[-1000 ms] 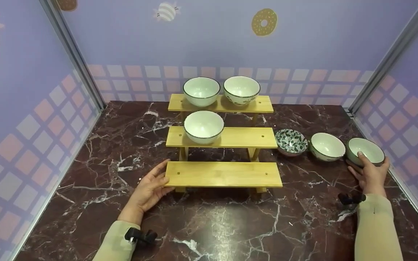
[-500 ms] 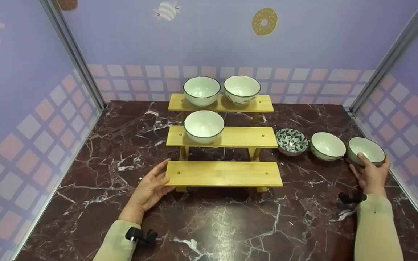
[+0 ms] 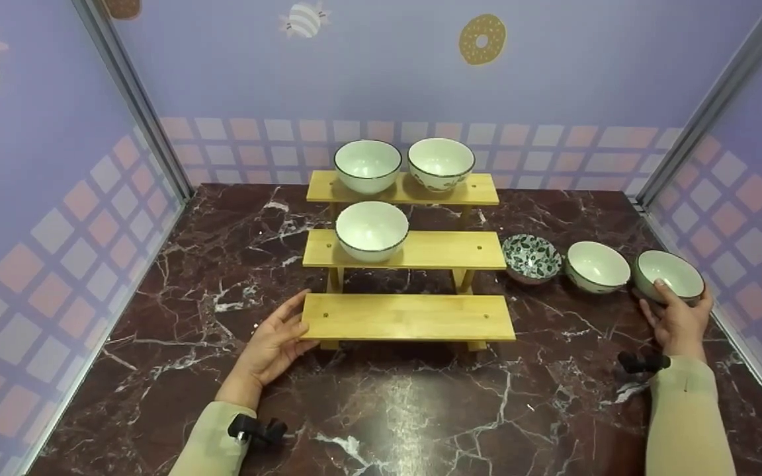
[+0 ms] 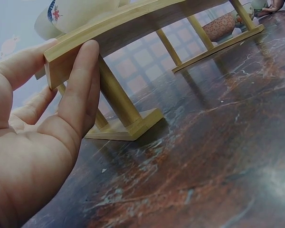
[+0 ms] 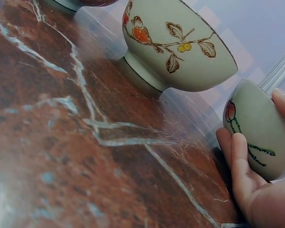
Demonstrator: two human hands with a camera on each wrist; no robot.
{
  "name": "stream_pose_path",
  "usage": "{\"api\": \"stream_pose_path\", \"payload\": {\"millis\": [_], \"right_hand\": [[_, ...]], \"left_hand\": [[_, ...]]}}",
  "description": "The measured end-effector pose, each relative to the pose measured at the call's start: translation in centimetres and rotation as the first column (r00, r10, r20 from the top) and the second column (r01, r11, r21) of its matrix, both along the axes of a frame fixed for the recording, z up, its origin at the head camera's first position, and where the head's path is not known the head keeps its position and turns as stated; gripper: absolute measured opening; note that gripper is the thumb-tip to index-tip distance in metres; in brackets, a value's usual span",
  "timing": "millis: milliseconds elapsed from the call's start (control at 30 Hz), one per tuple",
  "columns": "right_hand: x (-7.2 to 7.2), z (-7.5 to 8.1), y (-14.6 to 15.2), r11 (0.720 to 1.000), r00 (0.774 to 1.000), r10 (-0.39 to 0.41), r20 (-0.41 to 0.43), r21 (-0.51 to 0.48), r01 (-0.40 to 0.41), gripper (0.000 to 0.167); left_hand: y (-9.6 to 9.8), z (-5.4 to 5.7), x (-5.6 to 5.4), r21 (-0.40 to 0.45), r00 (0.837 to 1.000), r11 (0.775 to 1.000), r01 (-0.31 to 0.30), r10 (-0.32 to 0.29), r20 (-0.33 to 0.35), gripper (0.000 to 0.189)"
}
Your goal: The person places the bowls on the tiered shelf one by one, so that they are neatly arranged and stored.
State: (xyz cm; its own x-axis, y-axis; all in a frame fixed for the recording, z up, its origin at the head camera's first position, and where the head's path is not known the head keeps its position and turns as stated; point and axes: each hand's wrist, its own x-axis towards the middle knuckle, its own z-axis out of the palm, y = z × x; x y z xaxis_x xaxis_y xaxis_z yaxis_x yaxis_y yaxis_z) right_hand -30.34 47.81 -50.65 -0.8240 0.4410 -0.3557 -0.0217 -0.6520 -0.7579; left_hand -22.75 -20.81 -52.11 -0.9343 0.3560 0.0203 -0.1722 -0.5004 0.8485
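A three-tier wooden display stand [image 3: 414, 317] stands in the middle of the table. My left hand [image 3: 274, 347] grips the left end of its lowest board; in the left wrist view, thumb and fingers [image 4: 83, 80] close around that board's end. At the far right my right hand [image 3: 682, 324] holds a pale green bowl [image 3: 665, 268], thumb over the near rim and fingers along the outside. The right wrist view shows a red tulip-like flower with a green stem painted on this bowl [image 5: 256, 128]. Beside it sits a white bowl [image 3: 596, 264] with a bird and leaf pattern.
A leaf-patterned bowl [image 3: 531, 258] rests by the stand's right side. One bowl [image 3: 372, 231] sits on the middle tier; a pale green bowl [image 3: 368, 168] and a white bowl [image 3: 442, 165] share the top. Purple walls [image 3: 381, 73] enclose the marble-patterned table [image 3: 407, 410].
The right hand and its bowl have shifted very slightly to the right, widening the gap to the neighbouring bowl. My left hand stays on the stand.
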Motion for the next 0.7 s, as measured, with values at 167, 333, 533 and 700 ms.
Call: {"api": "stream_pose_path", "payload": {"millis": [167,333,533,700], "right_hand": [[0.3,0.2,0.1,1.000,1.000,0.017,-0.010,-0.012,-0.017,0.103],[0.7,0.6,0.1,1.000,0.999,0.019,-0.037,-0.001,-0.020,0.101],[1.4,1.6,0.2,1.000,0.997,0.026,-0.072,0.007,-0.025,0.106],[1.9,2.5,0.2,0.998,0.992,0.066,-0.109,0.031,-0.063,0.101]], "left_hand": [[0.0,0.0,0.0,-0.005,1.000,1.000,0.001,-0.001,-0.005,0.077],[0.0,0.0,0.0,-0.008,1.000,1.000,0.008,-0.008,-0.003,0.077],[0.0,0.0,0.0,0.012,1.000,1.000,0.026,-0.026,-0.007,0.079],[-0.1,0.0,0.0,0.006,1.000,1.000,0.017,-0.017,-0.002,0.078]]}}
